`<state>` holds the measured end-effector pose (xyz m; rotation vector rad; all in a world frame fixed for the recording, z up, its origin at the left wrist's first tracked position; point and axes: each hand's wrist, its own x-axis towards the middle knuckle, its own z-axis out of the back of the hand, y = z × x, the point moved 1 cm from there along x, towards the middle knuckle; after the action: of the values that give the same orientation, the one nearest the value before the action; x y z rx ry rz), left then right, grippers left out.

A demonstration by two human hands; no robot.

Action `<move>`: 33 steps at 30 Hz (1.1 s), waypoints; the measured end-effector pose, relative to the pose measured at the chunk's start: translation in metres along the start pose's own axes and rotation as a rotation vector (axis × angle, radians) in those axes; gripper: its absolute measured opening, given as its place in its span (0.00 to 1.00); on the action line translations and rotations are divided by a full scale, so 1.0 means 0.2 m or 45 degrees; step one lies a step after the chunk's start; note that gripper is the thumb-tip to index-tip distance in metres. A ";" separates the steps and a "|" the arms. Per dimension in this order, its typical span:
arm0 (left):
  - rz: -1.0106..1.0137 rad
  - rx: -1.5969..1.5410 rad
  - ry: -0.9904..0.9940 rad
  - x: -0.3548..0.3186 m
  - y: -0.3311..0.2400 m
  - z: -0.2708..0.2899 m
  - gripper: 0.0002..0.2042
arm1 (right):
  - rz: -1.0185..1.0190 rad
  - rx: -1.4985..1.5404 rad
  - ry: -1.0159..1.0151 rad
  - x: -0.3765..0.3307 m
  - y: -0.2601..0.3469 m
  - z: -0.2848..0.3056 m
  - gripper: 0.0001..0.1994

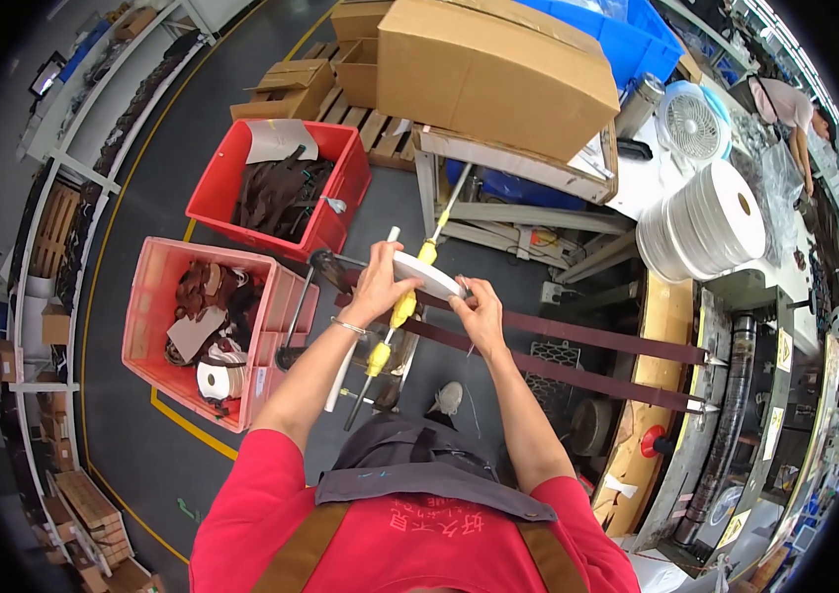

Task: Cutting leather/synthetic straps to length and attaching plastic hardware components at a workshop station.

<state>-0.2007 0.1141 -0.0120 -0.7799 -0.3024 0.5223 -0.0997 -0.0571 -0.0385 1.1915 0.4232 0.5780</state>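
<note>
My left hand (377, 282) grips the left side of a narrow white roll (431, 275), its fingers bent over the rim. My right hand (482, 314) pinches the opposite edge of that roll between thumb and fingers. Under and beside the roll runs a slanting metal rod (458, 188) with yellow pieces (378, 358) fitted along it. Whether the roll sits around the rod or only against it, I cannot tell. Two dark maroon straps (597, 341) stretch from behind my hands to a machine (736, 395) at the right.
Two red bins, one holding dark strips (204, 198) and a nearer one (157, 336) with brown scraps, stand at the left. A cardboard box (498, 74) tops a bench ahead. Large white spools (701, 222) and a fan (693, 124) stand right; another person (790, 104) bends beyond.
</note>
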 end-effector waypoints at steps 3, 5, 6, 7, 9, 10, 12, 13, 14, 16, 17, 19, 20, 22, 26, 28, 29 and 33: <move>0.009 0.017 0.009 0.00 0.00 -0.03 0.31 | 0.137 -0.002 -0.015 0.03 0.04 0.00 0.17; 0.024 0.011 0.008 0.00 0.03 -0.03 0.31 | 0.162 -0.069 0.041 0.05 0.08 0.00 0.15; 0.032 0.003 0.004 0.00 0.02 -0.03 0.31 | 0.156 -0.038 0.032 0.05 0.07 0.01 0.12; 0.025 -0.001 0.021 0.00 0.01 -0.03 0.31 | 0.143 -0.041 0.018 0.06 0.05 0.02 0.12; 0.099 -0.065 0.065 0.01 0.01 -0.02 0.30 | 0.040 0.163 -0.004 0.05 -0.02 0.05 0.10; 0.084 -0.096 0.051 0.01 0.03 -0.03 0.29 | 0.049 0.368 -0.040 0.05 -0.06 0.04 0.09; 0.114 -0.171 0.076 0.02 0.08 -0.03 0.29 | -0.161 0.546 -0.148 0.03 -0.12 0.06 0.09; 0.152 -0.236 0.086 0.03 0.11 -0.03 0.29 | -0.361 0.731 -0.242 0.01 -0.12 0.08 0.09; 0.167 -0.231 0.129 0.03 0.14 -0.03 0.30 | -0.415 0.747 -0.328 -0.01 -0.14 0.11 0.09; 0.194 -0.362 0.192 0.05 0.15 -0.03 0.31 | -0.455 0.689 -0.502 -0.04 -0.20 0.15 0.07; 0.230 -0.484 0.239 0.06 0.15 -0.03 0.32 | -0.458 0.680 -0.538 -0.04 -0.24 0.16 0.07; 0.154 -0.427 0.260 0.07 0.18 -0.02 0.34 | -0.558 0.624 -0.374 -0.05 -0.19 0.14 0.07; 0.246 -0.535 0.265 0.08 0.19 -0.02 0.34 | -0.446 0.606 -0.312 -0.05 -0.20 0.10 0.07; 0.319 -0.577 0.273 0.07 0.22 -0.01 0.34 | -0.592 0.591 -0.167 -0.04 -0.06 0.06 0.09; 0.289 -0.566 0.261 0.07 0.16 -0.03 0.34 | -0.621 0.419 -0.036 0.02 0.00 0.03 0.14; 0.339 -0.581 0.245 0.06 0.13 -0.01 0.33 | -0.667 0.314 0.028 0.05 0.05 0.04 0.13; 0.342 -0.577 0.239 0.06 0.16 -0.02 0.33 | -0.665 0.317 0.035 0.05 0.04 0.03 0.13; 0.350 -0.592 0.195 0.05 0.19 -0.03 0.33 | -0.675 0.277 0.025 0.09 0.00 0.01 0.11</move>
<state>-0.2018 0.1394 -0.0427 -1.3182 -0.1746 0.6556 -0.0830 -0.0476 -0.0385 1.2155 0.8024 0.0855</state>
